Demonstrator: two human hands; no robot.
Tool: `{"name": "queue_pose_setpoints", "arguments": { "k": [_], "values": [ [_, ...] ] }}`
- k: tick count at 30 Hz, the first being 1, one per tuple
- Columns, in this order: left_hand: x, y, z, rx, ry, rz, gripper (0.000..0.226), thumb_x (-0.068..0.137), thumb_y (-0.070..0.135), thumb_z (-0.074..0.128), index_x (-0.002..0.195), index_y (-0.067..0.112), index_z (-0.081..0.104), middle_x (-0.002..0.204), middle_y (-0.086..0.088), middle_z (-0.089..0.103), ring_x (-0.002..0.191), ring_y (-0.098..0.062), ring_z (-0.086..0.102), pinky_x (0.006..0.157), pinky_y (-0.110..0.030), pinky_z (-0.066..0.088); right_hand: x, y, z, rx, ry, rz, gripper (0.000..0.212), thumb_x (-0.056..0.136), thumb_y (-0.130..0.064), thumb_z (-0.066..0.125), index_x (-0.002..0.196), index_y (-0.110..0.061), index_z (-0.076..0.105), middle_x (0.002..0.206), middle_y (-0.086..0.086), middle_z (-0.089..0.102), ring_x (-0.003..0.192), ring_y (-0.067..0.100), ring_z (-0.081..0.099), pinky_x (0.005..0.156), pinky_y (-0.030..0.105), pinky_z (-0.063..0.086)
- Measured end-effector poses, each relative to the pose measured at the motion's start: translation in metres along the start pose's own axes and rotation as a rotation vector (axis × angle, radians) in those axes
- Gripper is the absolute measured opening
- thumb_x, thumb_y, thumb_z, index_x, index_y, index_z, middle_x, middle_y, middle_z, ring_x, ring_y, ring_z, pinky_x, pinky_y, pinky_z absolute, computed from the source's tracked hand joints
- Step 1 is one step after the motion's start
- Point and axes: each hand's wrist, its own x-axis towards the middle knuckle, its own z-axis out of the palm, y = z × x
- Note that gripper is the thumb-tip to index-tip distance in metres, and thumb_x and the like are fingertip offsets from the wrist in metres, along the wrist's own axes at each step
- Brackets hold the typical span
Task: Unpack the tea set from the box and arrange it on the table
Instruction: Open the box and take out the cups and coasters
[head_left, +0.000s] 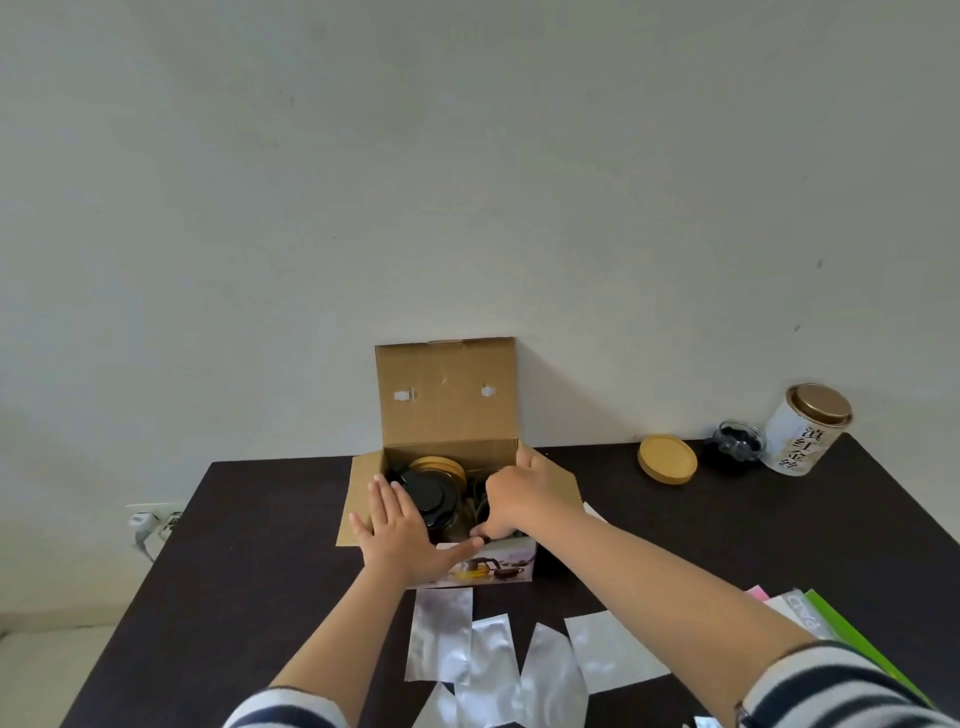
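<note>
An open cardboard box (447, 395) stands on the dark table (249, 561), its lid flap upright against the wall. Inside it I see a black lid (428, 493) on a glass teapot, a round wooden lid (441, 464) behind it, and dark pieces on the right. My left hand (405, 535) lies flat, fingers spread, on the box's front left edge. My right hand (519, 499) reaches into the right side of the box, fingers curled down around something dark; what it holds is hidden. A wooden coaster (667, 459) and a small glass cup (737, 447) sit at the back right.
A white tea tin (808, 430) with a gold lid stands at the back right corner. Several silver foil bags (488, 660) lie in front of the box. Green and pink papers (831, 623) lie at the right edge. A wall socket (150, 519) is left of the table.
</note>
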Motion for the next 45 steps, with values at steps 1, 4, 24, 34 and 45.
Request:
{"name": "queue_pose_setpoints", "arguments": {
  "k": [1,4,24,34,45],
  "values": [
    [0.000,0.000,0.000,0.008,0.005,0.004,0.150,0.038,0.103,0.013,0.145,0.001,-0.017,0.152,-0.020,-0.026,0.139,-0.034,-0.028,0.111,-0.060,-0.005,0.004,-0.001,0.001,-0.016,0.011,0.003,0.058,0.079,-0.068,0.056,0.102,-0.016,0.064,0.110,0.006,0.062,0.128,0.033,0.034,0.106,0.046,0.025],
    [-0.001,-0.001,0.001,0.021,0.013,0.013,0.150,0.037,0.102,0.011,0.145,0.001,-0.016,0.152,-0.021,-0.025,0.139,-0.035,-0.027,0.111,-0.060,-0.004,0.003,-0.002,0.000,0.005,0.093,-0.014,0.044,0.077,-0.061,0.059,0.081,-0.017,0.059,0.096,0.003,0.061,0.122,0.034,0.038,0.104,0.048,0.023],
    [-0.023,0.065,0.014,-0.142,0.129,-0.047,0.141,0.049,0.100,0.016,0.148,0.003,-0.009,0.155,-0.018,-0.017,0.143,-0.033,-0.017,0.111,-0.060,-0.003,-0.055,0.206,0.060,0.785,0.331,0.363,0.034,0.070,-0.043,0.073,0.075,-0.017,0.051,0.081,0.004,0.060,0.076,0.019,0.060,0.050,0.026,0.039],
    [-0.016,0.083,0.023,-0.081,0.174,-0.168,0.152,0.036,0.104,0.006,0.147,0.001,-0.012,0.155,-0.020,-0.018,0.143,-0.033,-0.017,0.114,-0.054,-0.001,-0.053,0.327,0.134,0.766,0.244,0.748,0.063,0.074,-0.039,0.078,0.123,-0.009,0.052,0.128,0.017,0.039,0.117,0.037,0.045,0.081,0.040,0.047],
    [-0.010,0.085,0.032,-0.044,0.218,-0.196,0.152,0.036,0.104,0.006,0.148,0.002,-0.004,0.156,-0.018,-0.012,0.145,-0.032,-0.010,0.115,-0.051,0.006,-0.013,0.366,0.129,0.736,0.309,0.743,0.055,0.077,-0.044,0.076,0.113,-0.007,0.056,0.123,0.017,0.049,0.117,0.036,0.045,0.071,0.037,0.044]
  ]
}}
